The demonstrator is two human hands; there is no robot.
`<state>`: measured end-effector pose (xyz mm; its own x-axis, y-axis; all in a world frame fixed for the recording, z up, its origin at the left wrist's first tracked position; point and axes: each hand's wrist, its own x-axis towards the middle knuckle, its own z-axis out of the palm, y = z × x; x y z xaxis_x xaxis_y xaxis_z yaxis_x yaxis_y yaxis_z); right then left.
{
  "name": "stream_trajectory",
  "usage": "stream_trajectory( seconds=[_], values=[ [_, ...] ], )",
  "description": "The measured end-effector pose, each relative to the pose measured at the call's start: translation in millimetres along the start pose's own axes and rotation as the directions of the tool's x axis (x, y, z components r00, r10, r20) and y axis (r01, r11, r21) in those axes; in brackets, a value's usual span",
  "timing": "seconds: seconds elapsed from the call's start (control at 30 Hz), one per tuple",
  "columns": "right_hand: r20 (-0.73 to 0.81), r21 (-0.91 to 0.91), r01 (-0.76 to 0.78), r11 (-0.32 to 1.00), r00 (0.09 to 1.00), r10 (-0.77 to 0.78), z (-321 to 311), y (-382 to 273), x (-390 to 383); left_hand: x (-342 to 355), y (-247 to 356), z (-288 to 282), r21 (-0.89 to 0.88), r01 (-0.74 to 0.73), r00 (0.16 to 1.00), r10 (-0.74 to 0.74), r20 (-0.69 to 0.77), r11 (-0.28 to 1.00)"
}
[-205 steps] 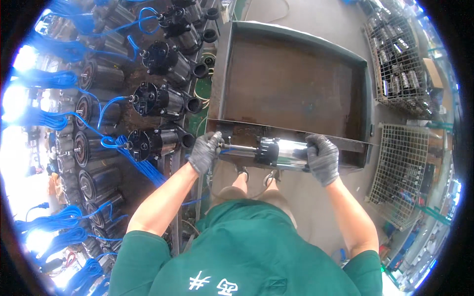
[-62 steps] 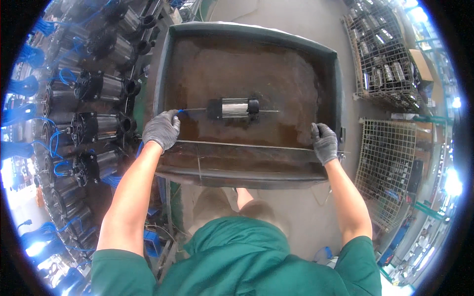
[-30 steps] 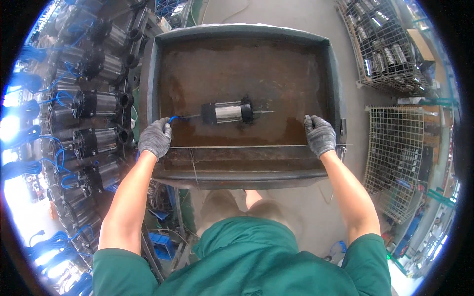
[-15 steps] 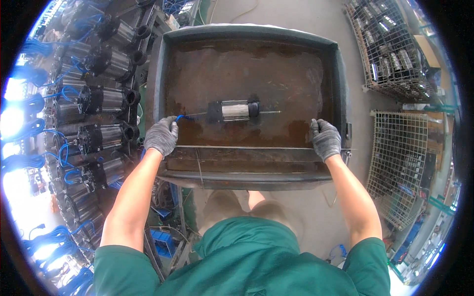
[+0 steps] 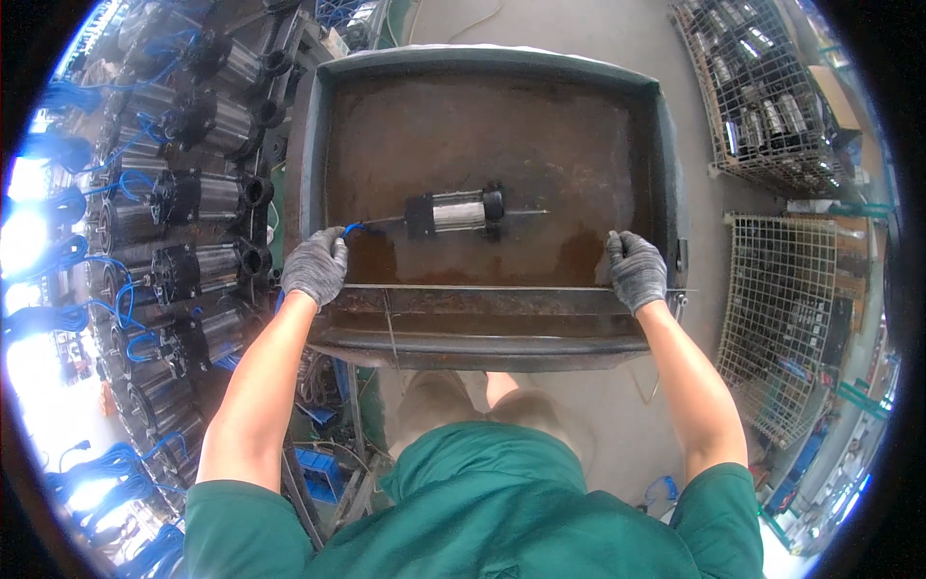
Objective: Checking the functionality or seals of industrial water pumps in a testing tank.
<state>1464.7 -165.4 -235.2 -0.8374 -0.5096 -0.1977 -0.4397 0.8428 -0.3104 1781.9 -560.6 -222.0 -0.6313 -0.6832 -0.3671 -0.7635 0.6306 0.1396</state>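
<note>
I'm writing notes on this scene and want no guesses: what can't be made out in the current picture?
All in the head view:
- Left hand: any grip on the blue cable, hidden by the glove's back.
- Right hand: palm, hidden by its own back.
- Silver cylinder: underside, hidden by its body.
- Feet: hidden by the trough.
- Far-left blue coils: blurred by glare.

Worn on the head, one fisheye view looks steeply down past the green shirt [image 5: 463,511] to the nearby tray [image 5: 314,164].
</note>
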Motion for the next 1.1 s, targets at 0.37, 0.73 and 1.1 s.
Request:
stream_trajectory(
  seconds=[0.37,0.73,1.1],
  values=[
    [0.002,-0.038,-0.015,0.999,1.0,0.015,0.5,-0.3,0.6,-0.2,2.4,-4.1,-0.023,0.01,0.999,-0.009,0.045,1.0],
    [0.035,-0.032,-0.023,0.999,0.999,0.024,1.9,1.2,2.0,0.4,0.2,-1.1,-0.015,0.009,1.0,-0.009,0.028,1.0],
    [0.029,-0.027,-0.059,0.998,0.998,0.06,-2.2,-2.7,0.6,-4.8,4.4,-2.2,-0.042,0.021,0.999,-0.022,-0.03,0.999]
  ],
)
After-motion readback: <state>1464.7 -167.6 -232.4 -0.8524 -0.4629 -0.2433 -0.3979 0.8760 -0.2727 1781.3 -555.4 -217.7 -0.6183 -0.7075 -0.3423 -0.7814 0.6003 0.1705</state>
